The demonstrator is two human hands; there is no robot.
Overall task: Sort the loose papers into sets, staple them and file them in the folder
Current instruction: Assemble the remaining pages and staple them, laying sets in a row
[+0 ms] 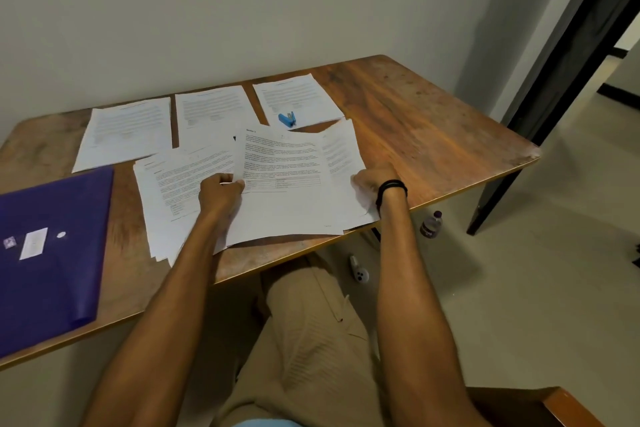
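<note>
Three stages make up this job, and we judge ourselves to be in the first, the sorting.

Far left, the purple folder (52, 253) lies closed and flat on the table (433, 121). No paper lies on it or sticks out of it, so filing looks not yet begun. Just right of it, at the back, the left set (128, 132) lies face up. Nearer us the loose pile (169, 191) is fanned untidily and, as we read it, unsorted.

Our left hand (220, 196) pinches the left edge of the lifted sheets (287, 166), fingers curled on the paper. Behind that hand the middle set (211, 111) lies beside the left one, a strip of bare wood between them. The lifted sheets overlap the loose pile and cover the middle set's near corner.

Further right the blue stapler (287, 119) rests on the near edge of the right set (298, 94). We cannot tell whether any of the three sets is stapled yet.

Our right hand (369, 180), a black wristband (391, 189) at its wrist, grips the right edge of the lifted sheets close to the table's front edge. A bottle (432, 224) stands on the floor beyond.

What remains, as we judge it, is to place what we hold, work through the loose pile, then staple and file.
</note>
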